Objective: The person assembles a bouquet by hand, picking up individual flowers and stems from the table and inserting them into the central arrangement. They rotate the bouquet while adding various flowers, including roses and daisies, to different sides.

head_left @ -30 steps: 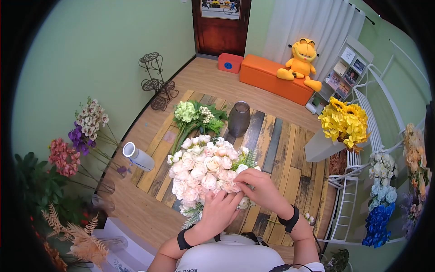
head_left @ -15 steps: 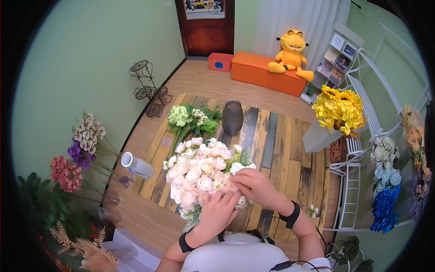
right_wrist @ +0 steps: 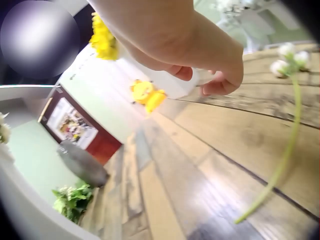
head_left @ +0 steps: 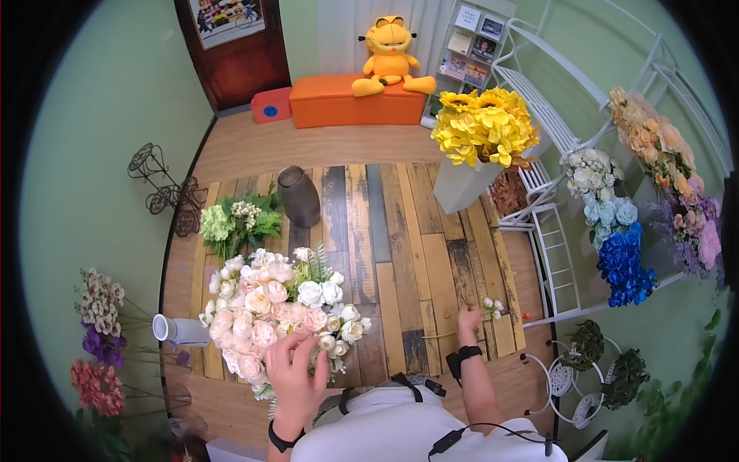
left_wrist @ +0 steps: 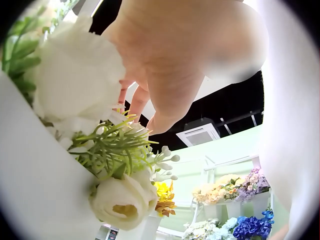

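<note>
A big bouquet of pale pink and white artificial roses (head_left: pixel 254 333) takes up the left front of the plank table. At its near right side is my left hand (head_left: pixel 294 377), fingers spread and lightly bent over the blooms. The left wrist view shows a white rose (left_wrist: pixel 122 202) and green sprigs (left_wrist: pixel 112 150) below that hand. Over at the table's right side, my right hand (head_left: pixel 468 322) reaches down with loosely bent fingers, holding nothing. Beside it lies a single green stem with small white buds (right_wrist: pixel 295 132), apart from the fingers in the right wrist view.
A dark glass vase (head_left: pixel 299 197) stands at the back left, beside green and white flowers (head_left: pixel 231 222). A white vase (head_left: pixel 178 330) is off the table's left side. Yellow flowers fill a tall pale vase (head_left: pixel 460 185) at the back right. White metal racks (head_left: pixel 556 239) stand to the right.
My right hand has left the bouquet and moved right to the budded stem. The left hand stays at the bouquet, its fingers more spread. The head view has turned right.
</note>
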`<control>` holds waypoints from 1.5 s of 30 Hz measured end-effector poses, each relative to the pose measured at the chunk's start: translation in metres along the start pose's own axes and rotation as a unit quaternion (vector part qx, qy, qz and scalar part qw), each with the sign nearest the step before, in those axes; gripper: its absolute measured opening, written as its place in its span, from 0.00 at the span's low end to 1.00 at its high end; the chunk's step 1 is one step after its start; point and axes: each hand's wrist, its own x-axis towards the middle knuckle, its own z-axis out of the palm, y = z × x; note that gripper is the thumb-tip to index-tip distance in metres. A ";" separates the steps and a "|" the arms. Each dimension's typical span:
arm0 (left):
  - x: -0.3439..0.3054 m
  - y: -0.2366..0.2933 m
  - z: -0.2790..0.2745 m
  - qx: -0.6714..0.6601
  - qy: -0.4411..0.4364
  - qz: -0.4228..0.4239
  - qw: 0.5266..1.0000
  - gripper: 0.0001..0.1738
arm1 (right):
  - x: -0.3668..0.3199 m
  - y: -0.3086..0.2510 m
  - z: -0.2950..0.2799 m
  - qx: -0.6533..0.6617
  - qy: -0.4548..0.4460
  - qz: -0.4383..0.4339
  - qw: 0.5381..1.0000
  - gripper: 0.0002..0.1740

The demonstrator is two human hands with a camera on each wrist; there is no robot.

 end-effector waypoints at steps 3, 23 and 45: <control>-0.005 -0.009 -0.002 -0.023 0.019 -0.008 1.000 0.13 | 0.014 0.022 -0.006 -0.015 0.080 0.120 0.989 0.21; -0.033 -0.015 -0.011 0.054 0.005 -0.009 0.998 0.13 | 0.061 -0.030 -0.029 0.444 -0.166 0.041 0.880 0.12; -0.035 -0.018 0.002 0.102 0.026 -0.139 0.985 0.13 | -0.196 -0.264 -0.197 0.627 -0.459 -0.332 0.535 0.09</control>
